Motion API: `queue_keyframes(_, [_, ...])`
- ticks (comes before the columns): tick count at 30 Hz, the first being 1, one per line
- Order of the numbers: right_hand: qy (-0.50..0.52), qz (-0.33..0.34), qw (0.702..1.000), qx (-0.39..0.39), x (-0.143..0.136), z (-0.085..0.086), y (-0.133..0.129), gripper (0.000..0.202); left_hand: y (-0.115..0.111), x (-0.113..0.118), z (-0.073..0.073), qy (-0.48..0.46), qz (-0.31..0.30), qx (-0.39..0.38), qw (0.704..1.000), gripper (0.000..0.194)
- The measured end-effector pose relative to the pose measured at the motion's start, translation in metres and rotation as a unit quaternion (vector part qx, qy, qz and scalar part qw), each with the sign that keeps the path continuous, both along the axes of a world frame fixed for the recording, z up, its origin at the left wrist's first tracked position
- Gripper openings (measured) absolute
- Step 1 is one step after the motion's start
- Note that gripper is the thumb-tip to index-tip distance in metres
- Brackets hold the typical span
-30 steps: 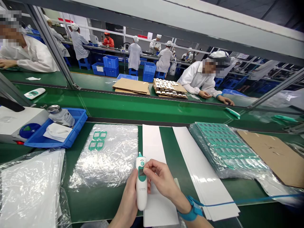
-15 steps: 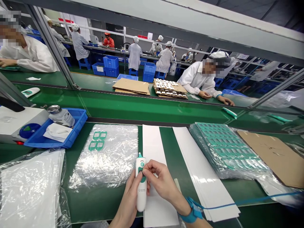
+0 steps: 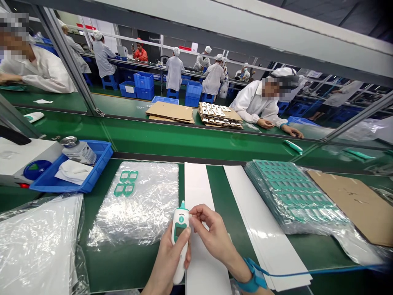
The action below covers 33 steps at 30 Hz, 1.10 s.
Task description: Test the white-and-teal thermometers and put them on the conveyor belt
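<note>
My left hand (image 3: 168, 258) is wrapped round a white and teal ear thermometer (image 3: 181, 229), with the thumb beside its small dark screen. The teal probe tip points up and away from me, and the thermometer leans slightly. Just right of its upper end, my right hand (image 3: 211, 233) is closed in a pinch; whatever may be between the fingertips is too small to make out. A blue wrist strap (image 3: 256, 278) with a cord is on my right wrist. Beneath the hands lies a long white sheet (image 3: 198, 184).
Left of it, four teal frames (image 3: 125, 183) rest on a plastic-wrapped stack (image 3: 144, 213). Further left are a blue tray (image 3: 101, 164) with a bottle and plastic-covered sheets (image 3: 37, 246). On the right lie white strips (image 3: 264, 229), bagged teal parts (image 3: 294, 192) and cardboard (image 3: 356, 200). Co-workers sit beyond the green conveyor (image 3: 184, 141).
My right fingers have drawn off the screen area to the thermometer's upper right side. The thermometer has tilted a little, its lower end shifting left. Thermometers on the conveyor have moved left.
</note>
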State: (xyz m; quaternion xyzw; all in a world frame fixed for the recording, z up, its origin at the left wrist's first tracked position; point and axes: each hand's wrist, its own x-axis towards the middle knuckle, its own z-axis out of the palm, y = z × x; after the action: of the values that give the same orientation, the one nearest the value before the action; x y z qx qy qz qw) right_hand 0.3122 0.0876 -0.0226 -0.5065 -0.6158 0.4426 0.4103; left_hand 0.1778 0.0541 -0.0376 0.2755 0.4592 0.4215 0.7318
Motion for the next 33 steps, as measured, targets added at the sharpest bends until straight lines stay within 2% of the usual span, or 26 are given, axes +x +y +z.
queue_keyframes(3, [-0.036, 0.024, 0.997, 0.058, 0.006, 0.008, 0.005, 0.015, 0.000, -0.003, 0.001, 0.001, 0.000, -0.029, 1.000, 0.042])
queue_keyframes(5, [-0.102, 0.098, 0.985, 0.100, 0.012, 0.018, 0.010, 0.029, 0.001, -0.007, 0.001, 0.013, -0.021, -0.039, 0.999, 0.052])
queue_keyframes(8, [-0.259, 0.247, 0.922, 0.148, 0.022, 0.036, 0.019, 0.048, 0.005, -0.013, 0.000, 0.063, -0.080, -0.018, 0.995, 0.060])
queue_keyframes(11, [-0.364, 0.314, 0.861, 0.169, 0.028, 0.051, 0.032, 0.046, 0.013, -0.018, -0.001, 0.090, -0.123, 0.016, 0.988, 0.060])
queue_keyframes(13, [-0.366, 0.333, 0.851, 0.175, 0.033, 0.055, 0.045, 0.038, 0.018, -0.021, -0.001, 0.130, -0.082, 0.052, 0.987, 0.053])
queue_keyframes(15, [-0.334, 0.333, 0.865, 0.171, 0.041, 0.052, 0.068, 0.033, 0.022, -0.023, 0.001, 0.186, 0.028, 0.115, 0.975, 0.051])
queue_keyframes(17, [-0.305, 0.283, 0.897, 0.149, 0.052, 0.041, 0.101, 0.032, 0.023, -0.023, 0.003, 0.228, 0.129, 0.164, 0.951, 0.051])
queue_keyframes(18, [-0.301, 0.235, 0.915, 0.132, 0.058, 0.032, 0.122, 0.033, 0.024, -0.023, 0.004, 0.237, 0.153, 0.174, 0.944, 0.049])
queue_keyframes(21, [-0.285, 0.030, 0.956, 0.055, 0.075, 0.000, 0.194, 0.034, 0.023, -0.021, -0.003, 0.265, 0.143, 0.170, 0.938, 0.043])
queue_keyframes(23, [-0.278, -0.115, 0.954, 0.005, 0.083, -0.020, 0.243, 0.034, 0.022, -0.019, -0.015, 0.294, 0.124, 0.188, 0.929, 0.038])
queue_keyframes(25, [-0.248, -0.232, 0.941, -0.019, 0.087, -0.035, 0.283, 0.036, 0.022, -0.018, -0.034, 0.334, 0.117, 0.235, 0.905, 0.031])
queue_keyframes(27, [-0.227, -0.286, 0.931, -0.012, 0.088, -0.046, 0.312, 0.035, 0.024, -0.017, -0.053, 0.382, 0.119, 0.300, 0.866, 0.027])
queue_keyframes(29, [-0.216, -0.304, 0.928, 0.007, 0.087, -0.055, 0.329, 0.032, 0.027, -0.017, -0.069, 0.423, 0.119, 0.364, 0.821, 0.025])
queue_keyframes(31, [-0.208, -0.309, 0.928, 0.027, 0.086, -0.063, 0.334, 0.029, 0.029, -0.018, -0.080, 0.452, 0.106, 0.428, 0.776, 0.024])
queue_keyframes(33, [-0.202, -0.301, 0.931, 0.052, 0.086, -0.071, 0.330, 0.026, 0.031, -0.019, -0.084, 0.481, 0.080, 0.471, 0.736, 0.021])
